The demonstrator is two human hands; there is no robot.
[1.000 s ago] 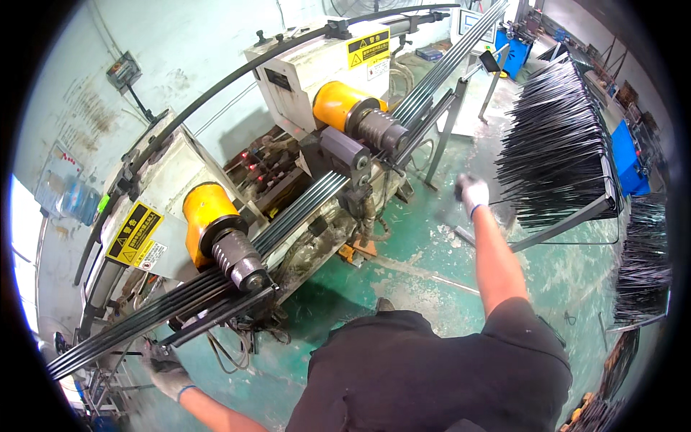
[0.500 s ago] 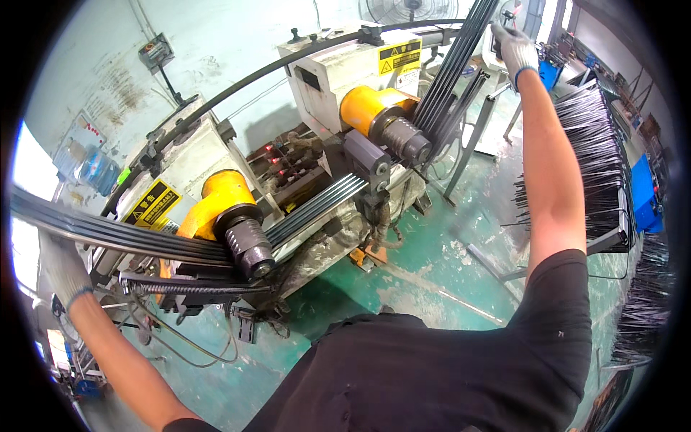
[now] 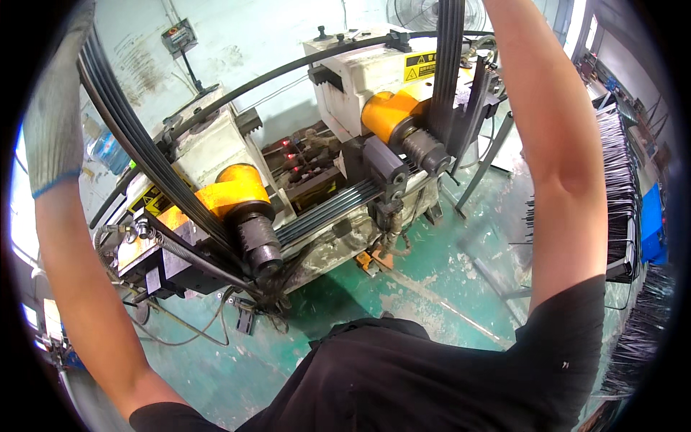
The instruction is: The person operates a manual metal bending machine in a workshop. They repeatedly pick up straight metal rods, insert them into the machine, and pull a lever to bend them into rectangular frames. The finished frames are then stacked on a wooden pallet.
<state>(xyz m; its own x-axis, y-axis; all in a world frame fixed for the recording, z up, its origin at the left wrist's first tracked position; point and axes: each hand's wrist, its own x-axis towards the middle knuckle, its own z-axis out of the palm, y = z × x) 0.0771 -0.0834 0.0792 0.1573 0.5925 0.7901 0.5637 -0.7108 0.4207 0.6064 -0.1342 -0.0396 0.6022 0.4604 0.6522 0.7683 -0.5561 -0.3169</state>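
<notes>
A set of several dark metal rods lies side by side across a bending machine, the middle stretch (image 3: 327,212) flat on its bed. Their left section (image 3: 140,144) slants steeply up and left. Upright at the back right stands their other section (image 3: 448,65). My left hand (image 3: 57,119), in a whitish knit glove with a blue cuff, is against the outer side of the left rods near their upper end; its fingers are blurred and partly cut off. My right forearm (image 3: 536,79) reaches past the top edge beside the right rods, hiding the hand from view.
Two yellow bending arms (image 3: 234,191) (image 3: 392,115) carry dark ridged rollers. A grey clamp block (image 3: 385,162) sits between them. A black hose (image 3: 288,67) arches over the white housings. Racks of thin dark rods (image 3: 622,194) stand at right, above a green floor (image 3: 425,288).
Both rod sections have swung further upward, the left one from nearly level to steep. My left hand has risen with it. My right hand has gone out of view at the top.
</notes>
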